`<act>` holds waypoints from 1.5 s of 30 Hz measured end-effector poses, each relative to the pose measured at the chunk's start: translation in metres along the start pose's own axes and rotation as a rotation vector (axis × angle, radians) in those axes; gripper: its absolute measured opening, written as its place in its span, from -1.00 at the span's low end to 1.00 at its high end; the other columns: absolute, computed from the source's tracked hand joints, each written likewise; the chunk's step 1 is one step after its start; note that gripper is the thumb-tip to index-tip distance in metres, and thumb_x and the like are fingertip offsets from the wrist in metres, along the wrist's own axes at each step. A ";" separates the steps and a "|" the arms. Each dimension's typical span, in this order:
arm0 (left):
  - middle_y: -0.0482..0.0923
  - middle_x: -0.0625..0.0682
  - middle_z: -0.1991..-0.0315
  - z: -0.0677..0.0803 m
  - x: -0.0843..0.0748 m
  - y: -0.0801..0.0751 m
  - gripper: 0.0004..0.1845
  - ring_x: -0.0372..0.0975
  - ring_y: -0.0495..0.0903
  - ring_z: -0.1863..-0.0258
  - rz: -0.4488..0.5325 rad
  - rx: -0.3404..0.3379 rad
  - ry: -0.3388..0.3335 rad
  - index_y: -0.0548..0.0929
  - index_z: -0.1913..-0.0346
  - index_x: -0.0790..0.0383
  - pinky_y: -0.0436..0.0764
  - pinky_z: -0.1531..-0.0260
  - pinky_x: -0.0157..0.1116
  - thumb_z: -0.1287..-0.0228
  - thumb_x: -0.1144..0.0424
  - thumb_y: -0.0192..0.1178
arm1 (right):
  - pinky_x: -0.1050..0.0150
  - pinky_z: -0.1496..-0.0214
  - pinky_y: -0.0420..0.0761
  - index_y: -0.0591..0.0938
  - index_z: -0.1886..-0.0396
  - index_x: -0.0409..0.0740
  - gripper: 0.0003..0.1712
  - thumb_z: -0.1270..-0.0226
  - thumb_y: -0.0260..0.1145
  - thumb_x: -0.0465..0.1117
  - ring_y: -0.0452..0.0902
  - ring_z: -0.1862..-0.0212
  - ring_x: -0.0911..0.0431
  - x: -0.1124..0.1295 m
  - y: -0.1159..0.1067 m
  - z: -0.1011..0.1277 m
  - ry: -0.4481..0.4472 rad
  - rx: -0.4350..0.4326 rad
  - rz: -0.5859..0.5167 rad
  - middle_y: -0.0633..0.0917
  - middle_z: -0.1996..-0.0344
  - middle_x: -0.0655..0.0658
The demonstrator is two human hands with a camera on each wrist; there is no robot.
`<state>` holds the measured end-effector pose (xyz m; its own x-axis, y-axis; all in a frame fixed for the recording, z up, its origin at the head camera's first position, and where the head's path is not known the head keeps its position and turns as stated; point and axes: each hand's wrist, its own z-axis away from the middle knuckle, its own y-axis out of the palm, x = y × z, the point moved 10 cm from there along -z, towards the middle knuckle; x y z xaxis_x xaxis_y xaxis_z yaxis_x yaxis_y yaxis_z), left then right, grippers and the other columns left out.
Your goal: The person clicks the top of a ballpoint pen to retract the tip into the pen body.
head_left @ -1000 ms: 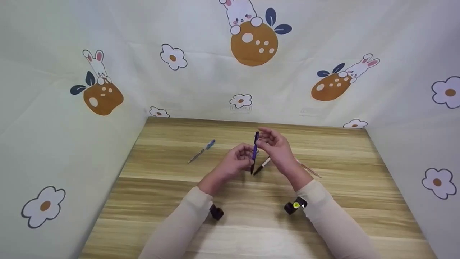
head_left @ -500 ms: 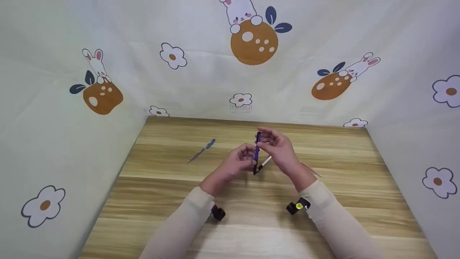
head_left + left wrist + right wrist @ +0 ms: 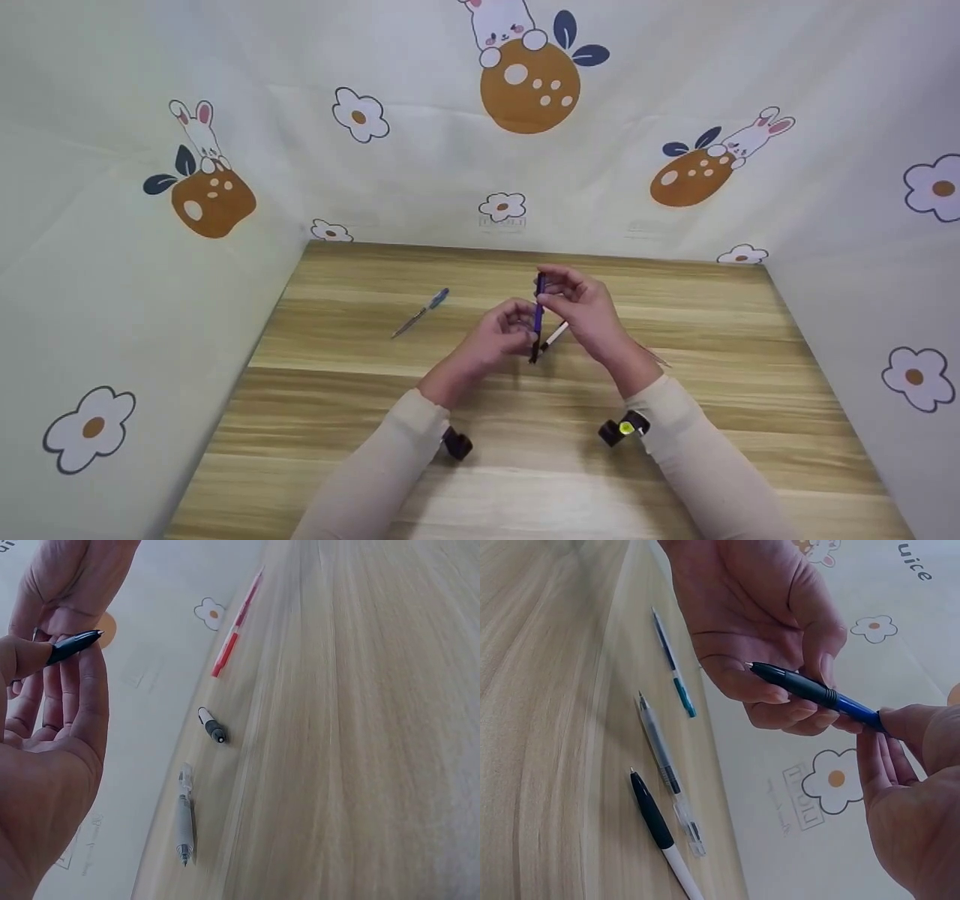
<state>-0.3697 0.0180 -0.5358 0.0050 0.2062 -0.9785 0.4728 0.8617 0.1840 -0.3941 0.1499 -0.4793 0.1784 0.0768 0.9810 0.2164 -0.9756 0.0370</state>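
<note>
Above the middle of the wooden table (image 3: pixel 360 420), both hands hold one blue pen (image 3: pixel 538 315) nearly upright. My left hand (image 3: pixel 517 330) pinches its black grip section (image 3: pixel 804 685) near the tip, thumb against fingers. The pointed tip (image 3: pixel 84 638) sticks out past my left fingers (image 3: pixel 90 690). My right hand (image 3: pixel 551 289) pinches the blue rear end (image 3: pixel 859 712) between thumb and fingertips (image 3: pixel 900 727). In the left wrist view the right hand (image 3: pixel 71 574) is at the top left.
Loose pens lie on the table: a blue-capped one (image 3: pixel 421 313) at the left, a black and white one (image 3: pixel 555 337) under the hands, a clear one (image 3: pixel 664 765), and a red one (image 3: pixel 238 622) at the right. Cloth walls printed with rabbits enclose the table on three sides.
The pen has shifted a little to the right and stands slightly more upright. My right fingers have drawn in on its top end. The pens on the table have not moved.
</note>
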 end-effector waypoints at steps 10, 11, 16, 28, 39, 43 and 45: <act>0.65 0.04 0.09 -0.002 -0.005 0.000 -0.58 -0.23 0.68 0.16 0.014 0.008 0.069 0.54 -0.24 0.53 0.77 0.14 -0.31 -0.33 0.63 0.21 | 0.27 -0.16 0.73 0.70 -0.36 -0.32 -0.49 -0.44 0.45 -0.54 0.69 -0.03 0.01 0.004 -0.002 0.000 0.002 -0.012 0.025 0.77 0.02 -0.20; 0.65 0.04 0.10 -0.002 -0.005 0.000 -0.58 -0.23 0.68 0.16 0.013 0.009 0.074 0.54 -0.25 0.53 0.77 0.14 -0.31 -0.33 0.64 0.21 | 0.26 -0.16 0.73 0.71 -0.35 -0.32 -0.49 -0.44 0.46 -0.54 0.69 -0.03 0.01 0.005 -0.002 0.000 -0.001 -0.013 0.025 0.78 0.02 -0.20; 0.66 0.04 0.11 -0.002 -0.008 -0.001 -0.57 -0.23 0.69 0.18 0.020 0.002 0.072 0.56 -0.25 0.53 0.80 0.11 -0.27 -0.33 0.67 0.22 | 0.24 -0.18 0.74 0.72 -0.32 -0.31 -0.52 -0.45 0.46 -0.52 0.71 -0.03 0.02 0.007 -0.002 0.000 -0.007 -0.013 0.020 0.79 0.03 -0.20; 0.64 0.05 0.08 -0.002 -0.010 -0.004 -0.56 -0.19 0.67 0.12 -0.006 -0.015 0.034 0.58 -0.26 0.46 0.80 0.07 -0.25 -0.33 0.66 0.22 | 0.27 -0.17 0.71 0.64 -0.45 -0.24 -0.38 -0.43 0.46 -0.55 0.68 -0.08 -0.01 0.008 -0.002 -0.001 -0.037 -0.016 0.047 0.75 -0.01 -0.28; 0.64 0.05 0.07 -0.001 -0.012 -0.010 -0.56 -0.20 0.65 0.10 -0.179 -0.020 0.041 0.60 -0.25 0.45 0.73 0.07 -0.32 -0.32 0.61 0.22 | 0.22 -0.18 0.71 0.62 -0.44 -0.26 -0.39 -0.43 0.50 -0.49 0.67 -0.08 -0.01 0.007 -0.002 -0.002 -0.088 0.009 0.133 0.74 -0.05 -0.33; 0.65 0.04 0.09 0.001 -0.014 -0.015 -0.59 -0.21 0.63 0.09 -0.278 -0.035 0.049 0.64 -0.21 0.41 0.67 0.03 -0.33 -0.31 0.59 0.22 | 0.20 -0.17 0.71 0.59 -0.48 -0.25 -0.36 -0.44 0.51 -0.46 0.68 -0.10 -0.05 0.005 -0.001 -0.003 -0.109 0.029 0.184 0.71 -0.09 -0.38; 0.66 0.03 0.10 0.002 -0.015 -0.019 -0.61 -0.20 0.62 0.09 -0.322 -0.044 0.053 0.66 -0.18 0.39 0.65 0.00 -0.29 -0.30 0.59 0.23 | 0.21 -0.16 0.72 0.60 -0.48 -0.25 -0.36 -0.45 0.51 -0.44 0.69 -0.10 -0.07 0.005 0.000 -0.003 -0.121 0.031 0.224 0.72 -0.09 -0.37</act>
<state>-0.3764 -0.0023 -0.5245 -0.1848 -0.0577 -0.9811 0.4037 0.9057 -0.1293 -0.3957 0.1499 -0.4739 0.3384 -0.1145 0.9340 0.1875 -0.9644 -0.1862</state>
